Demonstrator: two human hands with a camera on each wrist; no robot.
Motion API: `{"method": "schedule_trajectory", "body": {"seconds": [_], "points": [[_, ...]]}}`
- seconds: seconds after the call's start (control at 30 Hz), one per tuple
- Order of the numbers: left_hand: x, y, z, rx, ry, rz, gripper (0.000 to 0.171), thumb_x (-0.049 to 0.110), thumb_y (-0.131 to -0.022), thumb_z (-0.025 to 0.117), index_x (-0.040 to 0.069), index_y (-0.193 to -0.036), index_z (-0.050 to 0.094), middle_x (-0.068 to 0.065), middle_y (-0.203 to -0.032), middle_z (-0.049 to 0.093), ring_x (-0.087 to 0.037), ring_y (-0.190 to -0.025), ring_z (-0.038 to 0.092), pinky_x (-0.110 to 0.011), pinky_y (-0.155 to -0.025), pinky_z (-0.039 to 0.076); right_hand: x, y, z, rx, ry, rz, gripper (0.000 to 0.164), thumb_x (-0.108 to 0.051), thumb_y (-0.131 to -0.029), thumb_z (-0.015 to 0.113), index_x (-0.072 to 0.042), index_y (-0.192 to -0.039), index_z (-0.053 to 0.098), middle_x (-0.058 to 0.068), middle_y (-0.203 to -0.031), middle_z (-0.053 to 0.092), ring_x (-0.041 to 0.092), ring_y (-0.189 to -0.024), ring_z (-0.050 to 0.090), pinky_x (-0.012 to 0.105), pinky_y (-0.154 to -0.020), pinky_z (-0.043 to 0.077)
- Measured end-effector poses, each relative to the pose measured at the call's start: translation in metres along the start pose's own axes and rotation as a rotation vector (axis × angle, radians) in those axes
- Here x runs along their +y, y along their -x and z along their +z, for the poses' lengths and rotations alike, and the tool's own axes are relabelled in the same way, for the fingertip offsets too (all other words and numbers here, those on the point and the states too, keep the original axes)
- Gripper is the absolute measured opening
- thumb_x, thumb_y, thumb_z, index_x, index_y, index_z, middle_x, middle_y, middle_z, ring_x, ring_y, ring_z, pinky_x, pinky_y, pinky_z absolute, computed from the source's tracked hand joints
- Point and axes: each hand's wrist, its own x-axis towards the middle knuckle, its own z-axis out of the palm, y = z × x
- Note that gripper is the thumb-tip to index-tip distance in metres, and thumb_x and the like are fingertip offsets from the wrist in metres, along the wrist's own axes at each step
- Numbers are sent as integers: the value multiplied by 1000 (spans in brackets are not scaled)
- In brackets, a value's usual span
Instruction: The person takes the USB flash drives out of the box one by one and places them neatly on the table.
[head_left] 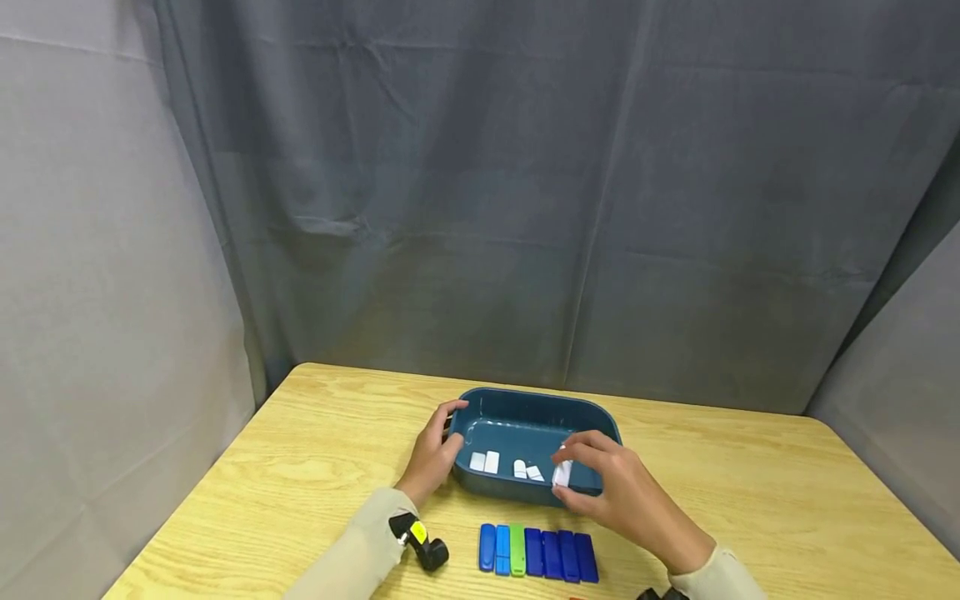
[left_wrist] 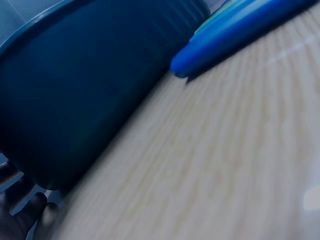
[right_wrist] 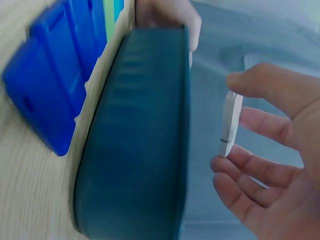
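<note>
A dark teal plastic bin (head_left: 536,493) stands on the table. My left hand (head_left: 431,454) grips its left end, fingers at the rim and thumb on the near side. Over the bin's right part, my right hand (head_left: 607,483) pinches a small flat white stick (right_wrist: 231,120) between thumb and fingertips. A thin grey seam crosses the stick near one end, like a capped USB stick. Inside the bin lie several white pieces (head_left: 491,462) along the near wall. In the left wrist view, only some left fingers (left_wrist: 22,212) show beside the bin's end.
In front of the bin, several flat sticks lie side by side: blue ones (head_left: 551,554), light blue ones (head_left: 502,550) and a green one (head_left: 517,550). The wood-grain table (head_left: 330,467) is backed by a grey curtain (head_left: 480,208). A red sliver (head_left: 577,597) shows at the bottom edge.
</note>
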Motion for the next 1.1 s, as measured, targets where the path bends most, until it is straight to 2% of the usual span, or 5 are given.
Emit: {"method": "schedule_trajectory", "body": {"seconds": [0.27, 0.63, 0.73, 1.0, 1.1], "points": [[4, -1, -2, -11, 19, 5, 54, 4, -88, 47, 13, -141, 43, -11, -148, 39, -37, -129, 43, -55, -104, 35, -31, 18, -16, -114, -40, 17, 28, -28, -76, 81, -22, -101, 70, -9, -109, 59, 13, -92, 62, 26, -74, 56], [1, -3, -4, 0, -17, 3, 55, 6, -85, 47, 17, -139, 45, -5, -147, 41, -31, -127, 46, -51, -104, 36, -53, 38, -22, -445, -238, 204, 36, -45, -82, 72, -26, -111, 65, -12, -112, 53, 13, -94, 58, 29, -79, 55], [3, -2, -4, -1, -12, 7, 54, 5, -86, 47, 16, -139, 45, -7, -147, 41, -34, -128, 45, -53, -104, 36, -53, 41, -20, -489, -248, 204, 40, -49, -83, 69, -25, -113, 64, -10, -114, 53, 14, -93, 57, 29, -79, 55], [45, 11, -11, -25, 7, -1, 53, -1, -86, 45, 1, -139, 42, -21, -147, 38, -43, -128, 42, -56, -104, 34, -54, 47, -11, -595, -212, 172, 56, -60, -76, 68, -25, -119, 61, -4, -121, 55, 15, -105, 54, 32, -84, 54], [44, 11, -10, -32, 1, -3, 53, 0, -86, 45, 1, -139, 42, -21, -147, 38, -43, -129, 41, -56, -105, 34, -54, 48, -8, -636, -204, 181, 52, -56, -76, 71, -26, -118, 62, -5, -118, 55, 14, -103, 53, 33, -84, 54]]}}
